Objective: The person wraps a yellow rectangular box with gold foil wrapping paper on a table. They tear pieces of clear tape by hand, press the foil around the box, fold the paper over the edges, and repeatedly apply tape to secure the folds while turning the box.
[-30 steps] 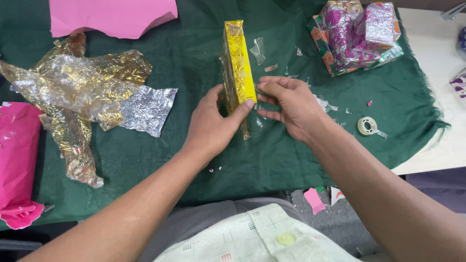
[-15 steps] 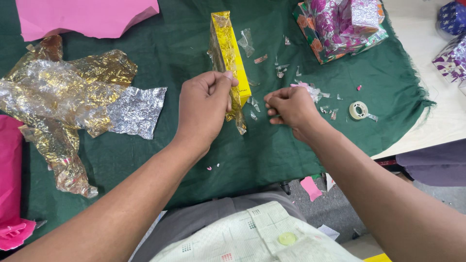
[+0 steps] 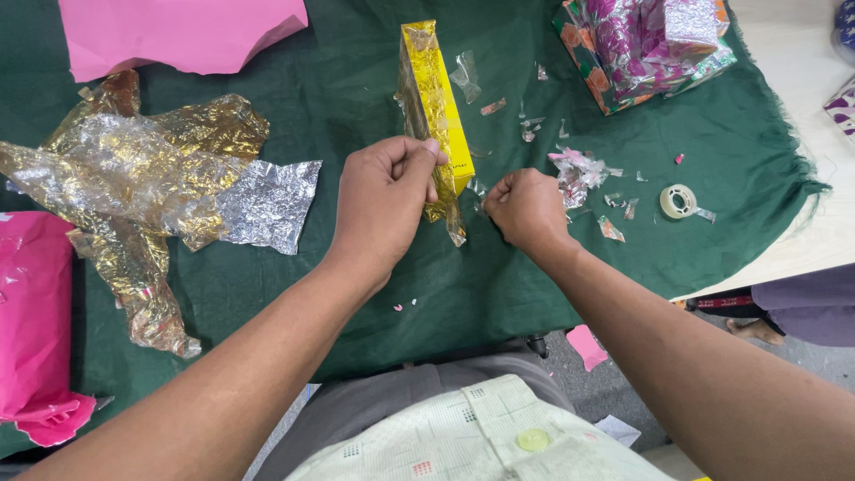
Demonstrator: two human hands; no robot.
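A long yellow box (image 3: 436, 98), half wrapped in gold foil, lies lengthwise on the green cloth (image 3: 356, 267). My left hand (image 3: 385, 200) grips its near end, thumb and fingers pinched on the loose foil there. To the right of that end is my right hand (image 3: 527, 209), closed into a fist, with a small scrap of clear tape (image 3: 481, 189) showing at its fingertips. The two hands are a short gap apart.
Crumpled gold and silver foil (image 3: 151, 178) lies at the left, with pink paper (image 3: 178, 31) behind it and a pink bag (image 3: 36, 321) at the far left. A floral wrapped parcel (image 3: 646, 49) sits back right. A tape roll (image 3: 679, 201) and torn scraps (image 3: 579, 169) lie right.
My right hand has let go of the box and pulled away to the right, closing into a fist. The left hand stays on the box's near end.
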